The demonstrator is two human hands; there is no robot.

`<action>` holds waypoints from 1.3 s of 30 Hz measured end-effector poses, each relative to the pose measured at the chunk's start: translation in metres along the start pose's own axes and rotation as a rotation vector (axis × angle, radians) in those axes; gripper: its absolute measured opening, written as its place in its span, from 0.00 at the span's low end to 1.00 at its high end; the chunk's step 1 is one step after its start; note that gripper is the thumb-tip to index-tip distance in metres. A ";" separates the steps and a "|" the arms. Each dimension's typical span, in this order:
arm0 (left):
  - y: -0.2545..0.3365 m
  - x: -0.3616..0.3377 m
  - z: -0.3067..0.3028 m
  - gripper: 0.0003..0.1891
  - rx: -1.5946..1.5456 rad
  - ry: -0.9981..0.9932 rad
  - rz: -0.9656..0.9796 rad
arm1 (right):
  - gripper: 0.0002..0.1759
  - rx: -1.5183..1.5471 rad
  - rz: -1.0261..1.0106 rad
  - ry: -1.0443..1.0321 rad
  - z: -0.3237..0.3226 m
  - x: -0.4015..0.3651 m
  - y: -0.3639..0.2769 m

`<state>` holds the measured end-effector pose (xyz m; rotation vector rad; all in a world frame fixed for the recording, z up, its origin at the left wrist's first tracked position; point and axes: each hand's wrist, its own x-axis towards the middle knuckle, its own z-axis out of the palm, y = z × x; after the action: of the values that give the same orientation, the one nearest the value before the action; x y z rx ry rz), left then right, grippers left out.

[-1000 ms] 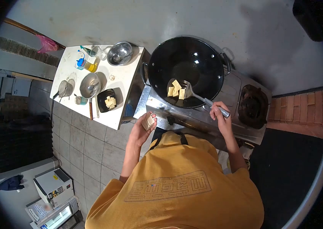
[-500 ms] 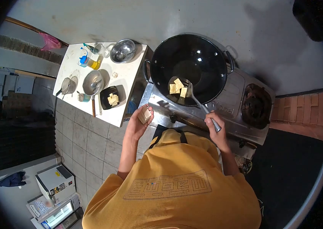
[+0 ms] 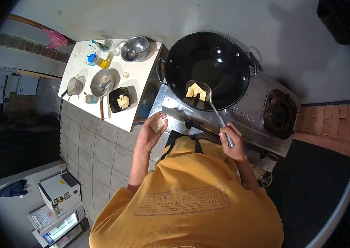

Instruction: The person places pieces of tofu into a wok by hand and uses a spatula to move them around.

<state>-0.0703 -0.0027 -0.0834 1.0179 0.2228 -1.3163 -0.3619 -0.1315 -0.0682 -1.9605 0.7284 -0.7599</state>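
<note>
Head view: spatula in black wok

Right hand grips spatula handle; pale pieces gathered at its head, inside wok's near side. Left hand cups pale slab, near stove edge.

head-worn | faces forward, down | near, wide | wok within view

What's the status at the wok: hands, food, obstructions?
Right hand gripping long-handled utensil. Left hand holding something pale. Pale-yellow pieces inside wok, at the utensil's head. Nothing visibly blocking the utensil.
</note>
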 end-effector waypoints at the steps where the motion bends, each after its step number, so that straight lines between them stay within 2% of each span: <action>1: 0.000 0.000 0.000 0.17 -0.002 -0.011 0.002 | 0.04 0.001 0.000 -0.001 0.001 0.000 -0.001; 22: -0.001 -0.005 0.003 0.16 0.001 -0.006 -0.003 | 0.03 0.025 -0.082 0.062 0.003 -0.001 0.004; 39: -0.002 -0.007 0.007 0.17 0.009 -0.018 0.013 | 0.03 0.026 -0.035 0.031 -0.001 -0.002 0.004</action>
<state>-0.0773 -0.0024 -0.0756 1.0134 0.1964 -1.3157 -0.3645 -0.1325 -0.0716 -1.9459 0.7013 -0.8189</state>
